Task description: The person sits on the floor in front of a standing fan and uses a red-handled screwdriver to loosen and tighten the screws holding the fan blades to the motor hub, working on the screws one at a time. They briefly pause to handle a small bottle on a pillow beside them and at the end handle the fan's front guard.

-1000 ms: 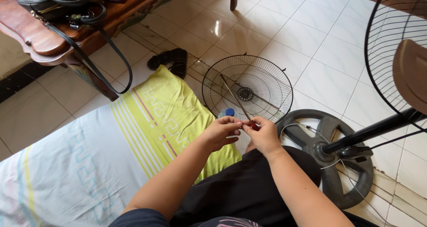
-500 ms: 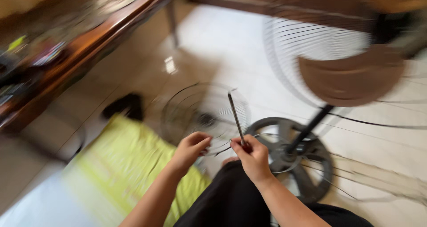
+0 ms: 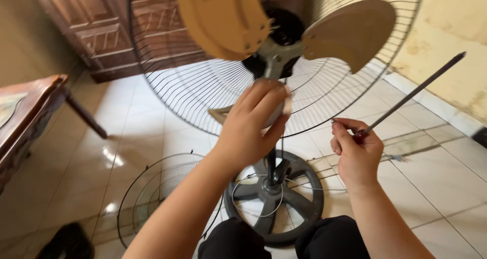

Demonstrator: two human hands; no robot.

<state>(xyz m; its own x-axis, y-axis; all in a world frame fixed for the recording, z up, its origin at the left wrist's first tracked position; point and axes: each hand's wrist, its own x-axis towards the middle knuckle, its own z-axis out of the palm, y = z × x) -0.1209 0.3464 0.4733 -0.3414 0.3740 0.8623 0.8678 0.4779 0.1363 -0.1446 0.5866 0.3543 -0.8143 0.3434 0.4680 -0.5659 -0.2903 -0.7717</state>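
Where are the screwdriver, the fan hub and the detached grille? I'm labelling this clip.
screwdriver (image 3: 413,93): head view, middle of its metal shaft.
fan hub (image 3: 273,56): head view, grey metal centre joining the blades.
detached grille (image 3: 152,195): head view, wires lying on the floor.

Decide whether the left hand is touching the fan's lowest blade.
Touching. In the head view the left hand closes its fingers over the lowest blade, just below the hub.

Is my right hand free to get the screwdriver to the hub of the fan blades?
Probably yes. The right hand holds the screwdriver beside the open fan; the front grille lies on the floor. The left hand partly covers the hub.
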